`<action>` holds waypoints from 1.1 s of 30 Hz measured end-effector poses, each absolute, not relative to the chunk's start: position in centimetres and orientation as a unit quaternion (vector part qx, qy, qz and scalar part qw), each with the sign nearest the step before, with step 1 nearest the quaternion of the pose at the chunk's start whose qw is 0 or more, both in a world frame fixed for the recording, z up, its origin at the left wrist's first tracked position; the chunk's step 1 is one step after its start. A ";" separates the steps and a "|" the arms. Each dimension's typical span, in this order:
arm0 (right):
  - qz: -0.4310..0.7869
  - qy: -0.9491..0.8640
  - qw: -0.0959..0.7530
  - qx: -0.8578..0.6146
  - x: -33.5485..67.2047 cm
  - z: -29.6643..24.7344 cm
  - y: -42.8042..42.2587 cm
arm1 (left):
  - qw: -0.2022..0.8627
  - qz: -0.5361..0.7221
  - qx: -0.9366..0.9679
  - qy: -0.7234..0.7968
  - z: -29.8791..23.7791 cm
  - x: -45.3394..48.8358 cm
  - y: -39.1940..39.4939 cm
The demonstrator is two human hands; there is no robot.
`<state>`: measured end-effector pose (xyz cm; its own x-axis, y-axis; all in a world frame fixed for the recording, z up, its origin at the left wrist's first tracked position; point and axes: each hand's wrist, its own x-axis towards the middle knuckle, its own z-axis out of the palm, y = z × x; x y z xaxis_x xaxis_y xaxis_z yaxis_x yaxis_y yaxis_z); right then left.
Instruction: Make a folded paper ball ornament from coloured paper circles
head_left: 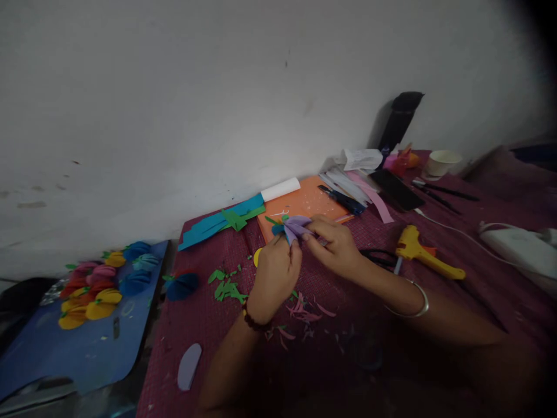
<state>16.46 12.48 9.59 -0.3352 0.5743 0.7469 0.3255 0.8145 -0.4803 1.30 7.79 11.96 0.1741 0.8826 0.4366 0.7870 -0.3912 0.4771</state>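
Both my hands pinch a folded paper ornament (296, 225) with lavender petals showing; blue, some orange and a green leaf tip show at its left side. My left hand (277, 274) is closed round its lower side, fingers partly hidden from view. From the right, my right hand (331, 242) grips the edge of a lavender fold between thumb and fingers. Just behind the hands lies an orange board (300, 197). Beside my left hand a yellow paper piece (257, 257) peeks out. Small green paper leaves (228, 290) and pink paper scraps (304, 310) are scattered nearby on the cloth.
Finished-looking paper ornaments (100, 290) sit on a blue board (104, 354) at left. A yellow glue gun (424, 255), black phone (398, 190), cutter (343, 200), cup (441, 162) and white power strip (522, 249) stand right. Blue paper strips (217, 223) lie by the wall.
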 end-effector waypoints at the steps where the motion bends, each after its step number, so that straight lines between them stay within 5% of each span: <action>1: 0.127 -0.808 0.505 -0.277 16.5 9.6 12.5 | 0.093 0.355 0.750 0.550 11.9 1.1 8.0; 21: 0.240 -0.769 0.524 -0.277 16.5 9.7 13.3 | 0.370 0.519 0.574 0.514 10.9 0.2 9.6; 23: 0.223 -0.764 0.531 -0.290 16.4 9.5 13.4 | 0.292 0.548 0.578 0.529 10.8 0.2 9.5; 28: 0.163 -0.765 0.535 -0.321 16.1 9.2 13.6 | -0.115 0.502 0.666 0.539 10.8 0.3 8.7; 30: 0.142 -0.775 0.528 -0.318 16.1 9.2 13.6 | -0.103 0.444 0.727 0.514 10.8 0.5 8.6; 33: 0.113 -0.791 0.522 -0.299 16.2 9.4 13.4 | 0.104 0.458 0.729 0.498 10.7 0.9 8.8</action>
